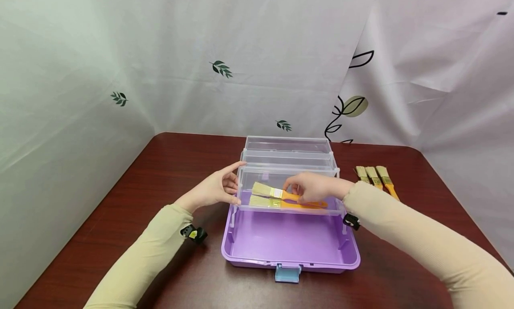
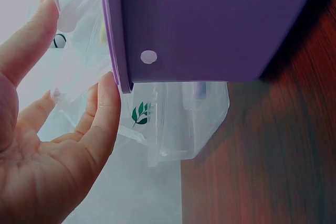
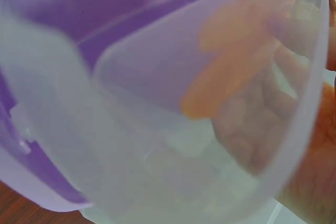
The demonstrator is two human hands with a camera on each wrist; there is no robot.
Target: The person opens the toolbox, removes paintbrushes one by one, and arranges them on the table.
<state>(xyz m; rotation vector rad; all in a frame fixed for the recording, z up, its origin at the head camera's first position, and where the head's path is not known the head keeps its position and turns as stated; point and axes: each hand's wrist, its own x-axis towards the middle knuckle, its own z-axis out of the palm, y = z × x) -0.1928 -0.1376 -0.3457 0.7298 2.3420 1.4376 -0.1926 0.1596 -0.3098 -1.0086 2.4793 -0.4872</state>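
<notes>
Apparent step: placing brushes in the clear tray [image 1: 277,177], centre frame. Right hand [image 1: 315,186] pinches the upper brush [image 1: 277,193] above the lower brush [image 1: 276,203]; left hand [image 1: 213,189] grips the tray's left end. Next move likely requires releasing the handle.

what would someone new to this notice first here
First, the open purple plastic box with its stepped clear plastic trays, on the dark reddish table. Next, two pale-bristled, orange-handled brushes at the front tray, the right hand gripping one by its handle. Three more pale-bristled brushes lie to the right of the box.
</notes>
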